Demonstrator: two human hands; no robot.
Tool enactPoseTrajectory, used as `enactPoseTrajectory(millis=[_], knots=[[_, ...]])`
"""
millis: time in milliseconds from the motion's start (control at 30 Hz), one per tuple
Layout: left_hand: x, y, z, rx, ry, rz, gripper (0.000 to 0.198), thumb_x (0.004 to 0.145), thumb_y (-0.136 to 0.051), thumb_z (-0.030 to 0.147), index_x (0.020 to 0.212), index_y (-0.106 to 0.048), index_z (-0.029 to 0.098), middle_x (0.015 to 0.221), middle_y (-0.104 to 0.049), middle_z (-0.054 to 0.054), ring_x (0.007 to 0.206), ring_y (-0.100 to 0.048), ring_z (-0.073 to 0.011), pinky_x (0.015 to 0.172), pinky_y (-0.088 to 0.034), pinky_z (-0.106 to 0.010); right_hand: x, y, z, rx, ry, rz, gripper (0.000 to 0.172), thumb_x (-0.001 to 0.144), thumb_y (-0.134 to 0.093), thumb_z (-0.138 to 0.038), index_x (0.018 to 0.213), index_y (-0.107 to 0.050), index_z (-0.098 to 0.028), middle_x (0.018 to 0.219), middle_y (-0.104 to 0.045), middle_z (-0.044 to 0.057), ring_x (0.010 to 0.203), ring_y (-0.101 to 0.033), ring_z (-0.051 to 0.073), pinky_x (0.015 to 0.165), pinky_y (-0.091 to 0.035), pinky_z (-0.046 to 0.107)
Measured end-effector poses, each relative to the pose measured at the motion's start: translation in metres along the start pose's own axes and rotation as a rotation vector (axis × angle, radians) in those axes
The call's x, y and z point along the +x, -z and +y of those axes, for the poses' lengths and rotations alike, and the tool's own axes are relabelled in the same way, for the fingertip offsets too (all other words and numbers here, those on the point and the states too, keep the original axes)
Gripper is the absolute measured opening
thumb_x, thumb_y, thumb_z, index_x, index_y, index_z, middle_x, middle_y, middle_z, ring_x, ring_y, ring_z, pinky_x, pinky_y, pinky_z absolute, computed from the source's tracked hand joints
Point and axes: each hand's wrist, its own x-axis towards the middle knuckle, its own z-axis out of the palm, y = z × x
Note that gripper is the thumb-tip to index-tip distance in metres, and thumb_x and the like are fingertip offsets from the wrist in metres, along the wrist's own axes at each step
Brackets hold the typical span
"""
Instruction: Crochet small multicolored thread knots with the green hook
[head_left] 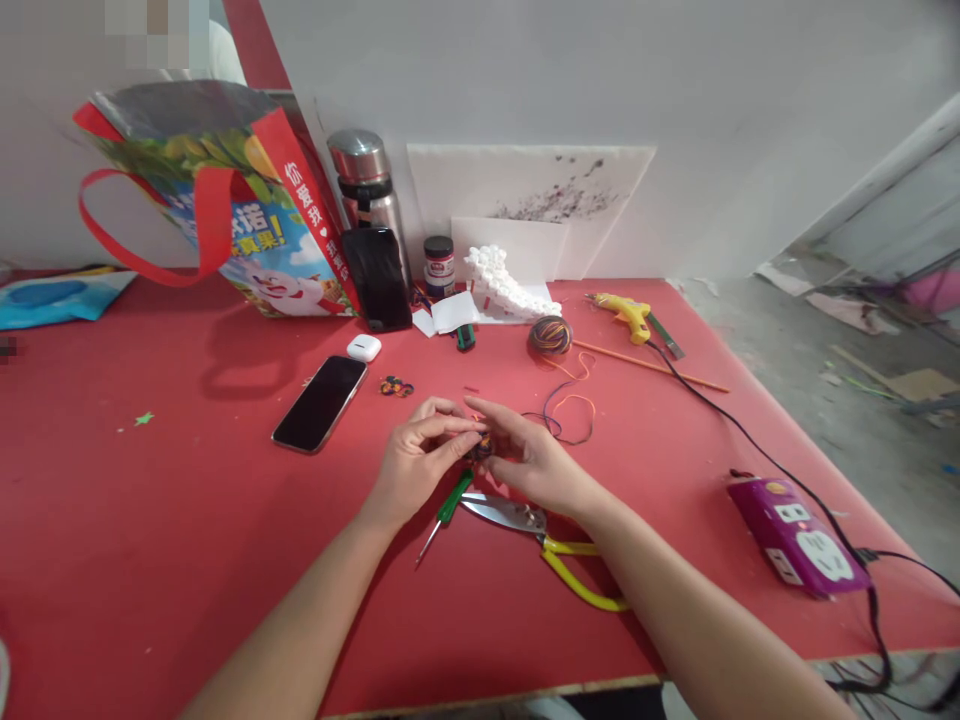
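My left hand (pixel 421 455) and my right hand (pixel 525 455) meet over the middle of the red table (pixel 187 520). Both pinch a small dark multicoloured wire piece (pixel 481 446) between their fingertips. Thin coloured wire (pixel 568 408) trails from the hands toward a wire coil (pixel 550 335) farther back. Under my hands lie a green-handled screwdriver (pixel 448 510) and yellow-handled scissors (pixel 540 540). A small finished wire chain (pixel 396 386) rests just beyond my left hand.
A black phone (pixel 320 402) and white earbud case (pixel 364 348) lie left of centre. At the back stand a colourful bag (pixel 225 200), a steel flask (pixel 367 190), a jar (pixel 439 264), white foam (pixel 506 285). Yellow glue gun (pixel 626 313), stick (pixel 649 365), purple power strip (pixel 799 535) sit right.
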Motion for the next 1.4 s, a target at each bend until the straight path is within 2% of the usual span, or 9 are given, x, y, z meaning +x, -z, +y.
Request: enactPoseTrajectory(millis=[233, 300, 433, 567, 667, 833, 967, 1267, 1400], knots=[[-0.001, -0.005, 0.002, -0.090, 0.002, 0.036, 0.016, 0.086, -0.082, 0.033, 0.079, -0.074, 0.020, 0.098, -0.066, -0.003, 0.082, -0.062, -0.0152, 0.076, -0.052, -0.027, 0.006, -0.008, -0.004, 0.049, -0.055, 0.062, 0.063, 0.082, -0.080, -0.031, 0.142, -0.061, -0.022, 0.116, -0.075, 0.007, 0.099, -0.073, 0.020, 0.087, -0.062, 0.036], [-0.003, -0.006, 0.002, -0.120, 0.040, 0.018, 0.017, 0.091, -0.078, 0.036, 0.085, -0.075, 0.020, 0.092, -0.066, -0.002, 0.072, -0.059, -0.0126, 0.068, -0.050, -0.026, 0.007, -0.010, -0.005, 0.020, -0.054, 0.085, 0.057, 0.083, -0.080, -0.034, 0.137, -0.065, -0.022, 0.113, -0.077, 0.006, 0.100, -0.074, 0.022, 0.090, -0.061, 0.038], [-0.005, -0.006, 0.001, -0.179, 0.126, -0.038, 0.025, 0.094, -0.075, 0.042, 0.106, -0.080, 0.020, 0.084, -0.069, -0.003, 0.061, -0.057, -0.0112, 0.056, -0.044, -0.024, 0.005, -0.009, -0.003, -0.069, -0.074, 0.137, 0.051, 0.085, -0.080, -0.033, 0.134, -0.068, -0.023, 0.099, -0.077, 0.004, 0.076, -0.068, 0.018, 0.071, -0.057, 0.033], [-0.003, -0.005, 0.002, -0.188, 0.137, -0.071, 0.025, 0.083, -0.086, 0.039, 0.099, -0.086, 0.020, 0.105, -0.074, -0.009, 0.085, -0.071, -0.0194, 0.069, -0.054, -0.028, 0.002, -0.007, -0.002, -0.151, -0.099, 0.201, 0.057, 0.081, -0.084, -0.030, 0.135, -0.069, -0.019, 0.089, -0.075, 0.002, 0.064, -0.058, 0.014, 0.061, -0.046, 0.029], [-0.002, -0.006, 0.004, -0.172, 0.123, -0.061, 0.020, 0.081, -0.087, 0.039, 0.088, -0.088, 0.020, 0.092, -0.070, -0.006, 0.072, -0.063, -0.0149, 0.063, -0.050, -0.027, 0.001, -0.007, -0.008, -0.135, -0.104, 0.201, 0.050, 0.077, -0.087, -0.027, 0.125, -0.075, -0.019, 0.089, -0.076, 0.001, 0.068, -0.056, 0.014, 0.065, -0.044, 0.030], [-0.001, -0.005, 0.006, -0.207, 0.081, 0.029, 0.019, 0.083, -0.087, 0.040, 0.077, -0.084, 0.021, 0.080, -0.067, -0.002, 0.062, -0.051, -0.0100, 0.056, -0.042, -0.024, 0.002, -0.004, -0.021, 0.087, -0.150, 0.149, 0.037, 0.079, -0.084, -0.026, 0.115, -0.077, -0.021, 0.093, -0.078, 0.003, 0.084, -0.068, 0.019, 0.076, -0.051, 0.032], [-0.001, -0.003, 0.004, -0.266, 0.093, 0.083, 0.021, 0.081, -0.089, 0.042, 0.079, -0.084, 0.022, 0.074, -0.064, 0.000, 0.054, -0.044, -0.0075, 0.049, -0.033, -0.022, 0.002, 0.006, -0.026, 0.376, -0.259, 0.076, 0.030, 0.078, -0.078, -0.035, 0.103, -0.073, -0.021, 0.089, -0.076, 0.005, 0.080, -0.072, 0.021, 0.064, -0.053, 0.030], [0.010, 0.010, 0.003, -0.403, 0.086, 0.207, 0.027, 0.072, -0.095, 0.043, 0.076, -0.084, 0.019, 0.056, -0.054, 0.002, 0.052, -0.044, -0.0079, 0.046, -0.029, -0.019, 0.003, 0.022, -0.023, 0.652, -0.372, 0.080, 0.024, 0.078, -0.085, -0.034, 0.095, -0.075, -0.020, 0.090, -0.074, 0.005, 0.071, -0.059, 0.014, 0.056, -0.048, 0.022], [0.016, 0.018, 0.003, -0.467, 0.071, 0.295, 0.029, 0.065, -0.099, 0.039, 0.072, -0.081, 0.018, 0.069, -0.067, -0.003, 0.056, -0.048, -0.0073, 0.045, -0.031, -0.018, 0.002, 0.023, -0.023, 0.658, -0.381, 0.097, 0.022, 0.075, -0.087, -0.028, 0.092, -0.075, -0.021, 0.086, -0.071, 0.004, 0.071, -0.059, 0.014, 0.054, -0.045, 0.022]])
